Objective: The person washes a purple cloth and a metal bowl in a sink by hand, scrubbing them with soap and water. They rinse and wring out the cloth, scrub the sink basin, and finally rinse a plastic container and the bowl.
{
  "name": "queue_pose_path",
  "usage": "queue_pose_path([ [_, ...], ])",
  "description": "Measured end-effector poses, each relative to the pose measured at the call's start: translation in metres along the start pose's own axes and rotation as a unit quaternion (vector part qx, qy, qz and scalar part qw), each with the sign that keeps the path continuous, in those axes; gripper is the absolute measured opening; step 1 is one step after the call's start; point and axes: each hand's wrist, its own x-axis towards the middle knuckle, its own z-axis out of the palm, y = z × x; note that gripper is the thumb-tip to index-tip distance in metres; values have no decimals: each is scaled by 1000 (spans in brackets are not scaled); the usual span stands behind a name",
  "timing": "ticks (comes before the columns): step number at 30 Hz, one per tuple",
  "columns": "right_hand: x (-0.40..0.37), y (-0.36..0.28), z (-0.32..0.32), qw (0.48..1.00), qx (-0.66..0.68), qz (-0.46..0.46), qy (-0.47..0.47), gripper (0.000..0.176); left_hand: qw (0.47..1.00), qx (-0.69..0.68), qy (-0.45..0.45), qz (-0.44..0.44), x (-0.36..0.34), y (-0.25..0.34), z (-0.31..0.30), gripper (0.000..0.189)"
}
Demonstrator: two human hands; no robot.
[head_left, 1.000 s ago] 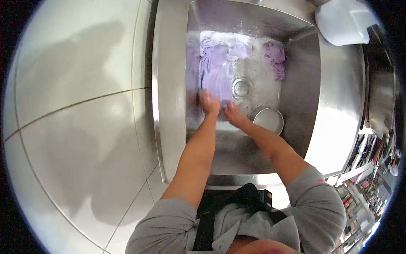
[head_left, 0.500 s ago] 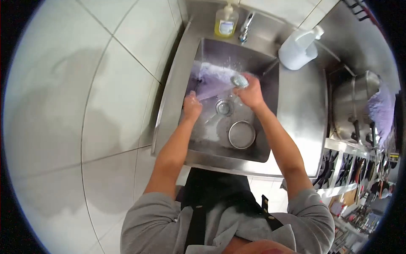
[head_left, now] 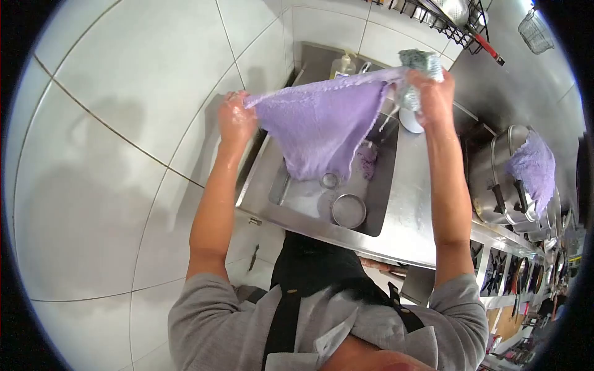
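Two hands, fingers closed | left hand (head_left: 237, 117) pinches purple cloth (head_left: 322, 123) corner; right hand (head_left: 437, 99) another, plus scrubber (head_left: 423, 60) | toward sink's (head_left: 385, 179) far edge | soft, likely water-heavy, slippery; corners best

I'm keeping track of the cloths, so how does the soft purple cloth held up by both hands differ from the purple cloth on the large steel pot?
The held cloth hangs in the air from the left hand and right hand; the draped cloth rests on the steel pot. The held cloth is spread wide, while the draped cloth is bunched. Both are purple.
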Motion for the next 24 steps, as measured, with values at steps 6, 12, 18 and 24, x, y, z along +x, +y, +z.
queue_pose_path([
  [6, 14, 83, -38, 966, -256, 1, 37, 34, 993, -17, -110, -39, 42, -11, 45, 31],
  [12, -14, 332, -96, 888, -408, 208, 29, 37, 920, -50, -372, -111, -42, -24, 290, 28],
  [18, -6, 517, -146, 868, -366, 307, 132, 46, 925, -95, -261, -259, -141, -15, 446, 31],
  [24, -63, 572, -135, 851, -466, 240, 36, 53, 912, -56, -351, -203, -271, 4, 488, 51],
])
